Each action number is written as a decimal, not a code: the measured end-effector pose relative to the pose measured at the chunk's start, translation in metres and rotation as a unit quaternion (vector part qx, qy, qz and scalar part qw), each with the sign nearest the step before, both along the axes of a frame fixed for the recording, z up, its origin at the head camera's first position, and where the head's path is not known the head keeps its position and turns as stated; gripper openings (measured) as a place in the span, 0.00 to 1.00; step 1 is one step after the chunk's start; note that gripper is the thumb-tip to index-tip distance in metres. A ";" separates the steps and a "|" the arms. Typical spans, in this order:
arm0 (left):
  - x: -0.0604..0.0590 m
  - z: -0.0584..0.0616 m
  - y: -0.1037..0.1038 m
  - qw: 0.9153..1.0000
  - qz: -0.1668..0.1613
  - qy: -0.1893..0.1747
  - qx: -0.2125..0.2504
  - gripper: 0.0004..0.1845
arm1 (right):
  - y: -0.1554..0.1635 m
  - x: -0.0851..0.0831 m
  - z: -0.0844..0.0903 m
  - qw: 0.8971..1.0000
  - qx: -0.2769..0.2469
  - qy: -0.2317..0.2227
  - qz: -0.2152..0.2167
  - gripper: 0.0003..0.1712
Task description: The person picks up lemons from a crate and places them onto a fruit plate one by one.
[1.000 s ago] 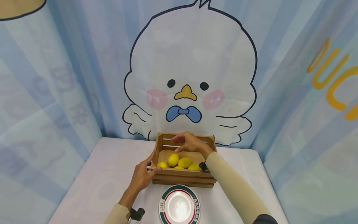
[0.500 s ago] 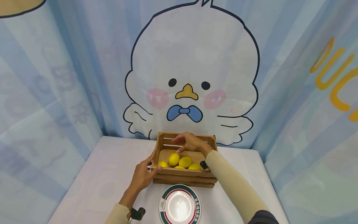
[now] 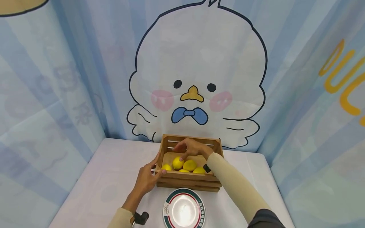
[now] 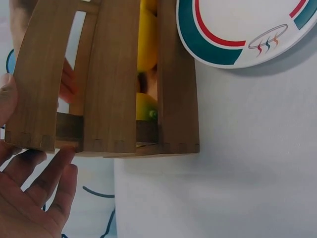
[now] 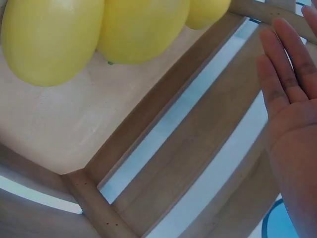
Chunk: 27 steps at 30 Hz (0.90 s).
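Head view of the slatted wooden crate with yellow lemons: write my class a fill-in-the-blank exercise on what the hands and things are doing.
1. The yellow lemons lie inside the slatted wooden ____.
2. The left hand holds the crate's ____ end.
3. The right hand reaches into the crate above the ____.
4. The round white ____ with a green and red rim lies on the white table just in front of the crate.

Missing words: crate; left; lemons; plate

A staged recording booth here, not a home. Pale blue striped fabric backdrop (image 3: 65, 79) printed with a cartoon chick (image 3: 196, 72) wraps a white-clothed table (image 3: 108, 177).
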<state>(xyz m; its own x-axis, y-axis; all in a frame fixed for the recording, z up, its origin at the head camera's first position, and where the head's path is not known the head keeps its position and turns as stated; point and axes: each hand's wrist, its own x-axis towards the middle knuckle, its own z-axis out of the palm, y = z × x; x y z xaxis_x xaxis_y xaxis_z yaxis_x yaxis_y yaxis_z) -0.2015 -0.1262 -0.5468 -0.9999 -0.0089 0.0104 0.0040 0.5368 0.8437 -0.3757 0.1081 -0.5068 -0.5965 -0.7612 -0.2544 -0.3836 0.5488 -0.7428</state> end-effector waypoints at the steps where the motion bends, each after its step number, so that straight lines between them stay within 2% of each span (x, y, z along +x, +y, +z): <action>1: 0.000 0.000 0.000 1.000 0.000 0.000 -0.002 0.46 | 0.000 0.000 -0.002 1.000 0.004 0.000 0.003 0.29; 11: 0.000 0.000 0.001 1.000 0.002 -0.001 -0.011 0.46 | -0.005 -0.005 -0.011 0.999 0.024 0.017 0.015 0.28; 21: -0.001 0.000 0.002 1.000 -0.003 -0.001 -0.012 0.46 | -0.008 -0.007 -0.012 0.999 0.040 0.009 0.014 0.30; 27: 0.000 -0.001 0.001 1.000 -0.001 0.002 -0.012 0.46 | -0.012 -0.010 -0.023 0.998 0.054 0.010 0.009 0.29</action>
